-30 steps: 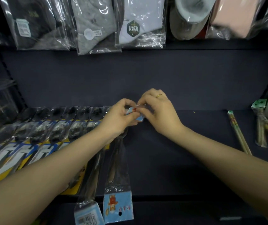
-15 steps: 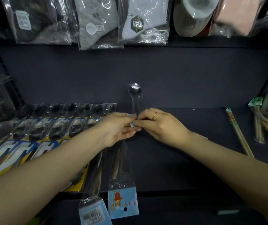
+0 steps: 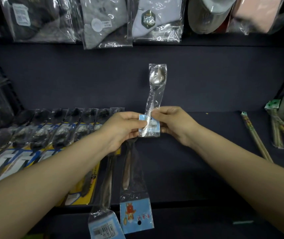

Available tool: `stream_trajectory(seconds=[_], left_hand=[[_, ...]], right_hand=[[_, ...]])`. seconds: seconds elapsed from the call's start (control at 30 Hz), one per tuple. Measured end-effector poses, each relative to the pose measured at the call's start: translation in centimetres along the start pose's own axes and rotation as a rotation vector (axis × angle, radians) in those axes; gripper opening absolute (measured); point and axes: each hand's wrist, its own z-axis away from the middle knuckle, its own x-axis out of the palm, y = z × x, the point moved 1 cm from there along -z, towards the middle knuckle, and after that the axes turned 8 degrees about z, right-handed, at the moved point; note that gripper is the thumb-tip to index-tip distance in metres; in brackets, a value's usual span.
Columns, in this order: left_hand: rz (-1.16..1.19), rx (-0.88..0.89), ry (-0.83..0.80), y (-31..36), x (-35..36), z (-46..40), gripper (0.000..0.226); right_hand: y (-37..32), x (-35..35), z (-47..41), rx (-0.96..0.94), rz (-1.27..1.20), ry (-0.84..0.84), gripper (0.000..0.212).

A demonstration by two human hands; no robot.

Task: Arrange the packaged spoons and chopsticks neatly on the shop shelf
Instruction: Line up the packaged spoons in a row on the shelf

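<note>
Packaged spoon (image 3: 155, 94) raised above the shelf (image 3: 198, 169)

My left hand (image 3: 120, 130) and right hand (image 3: 177, 124) pinch its card end — light, stiff, probably slippery film.

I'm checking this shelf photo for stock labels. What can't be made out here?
Head view only:
- Barcode on the held spoon packet: too small to read; left hand and right hand cover the card's edges.
- Row of spoon packs: dark, blurred, partly under the left forearm.
- Two packets at the shelf front: the left one's label is cut by the bottom edge.
- Chopsticks: print too small.
</note>
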Motion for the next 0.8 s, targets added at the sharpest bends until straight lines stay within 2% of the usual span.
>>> stream_trajectory(seconds=[0.17, 0.37, 0.47, 0.6, 0.67, 0.73, 0.8], left_hand=[[0.046, 0.036, 0.036, -0.1, -0.8, -0.1, 0.004], [-0.068, 0.076, 0.057, 0.2, -0.9, -0.3, 0.009], [-0.122, 0.116, 0.037, 0.0, -1.0, -0.4, 0.004], [-0.188, 0.126, 0.011, 0.0, -1.2, -0.9, 0.002], [-0.362, 0.172, -0.011, 0.1, -1.6, -1.3, 0.002], [-0.790, 0.323, -0.021, 0.4, -2.6, -1.9, 0.010], [-1.060, 0.395, -0.036, 0.6, -3.9, -2.6, 0.025]], right_hand=[[0.0, 0.9, -0.2, 0.003, 0.019, 0.065, 0.014], [-0.4, 1.9, -0.2, -0.085, 0.163, 0.136, 0.015], [-0.9, 2.0, -0.3, -0.109, 0.234, 0.124, 0.014], [-1.4, 2.3, -0.8, -0.063, 0.171, 0.116, 0.014], [-1.3, 2.2, -1.3, -0.028, 0.156, 0.120, 0.018], [-1.1, 1.4, -1.7, 0.023, 0.204, 0.139, 0.023], [-0.6, 0.2, -2.1, 0.101, 0.266, 0.139, 0.026]])
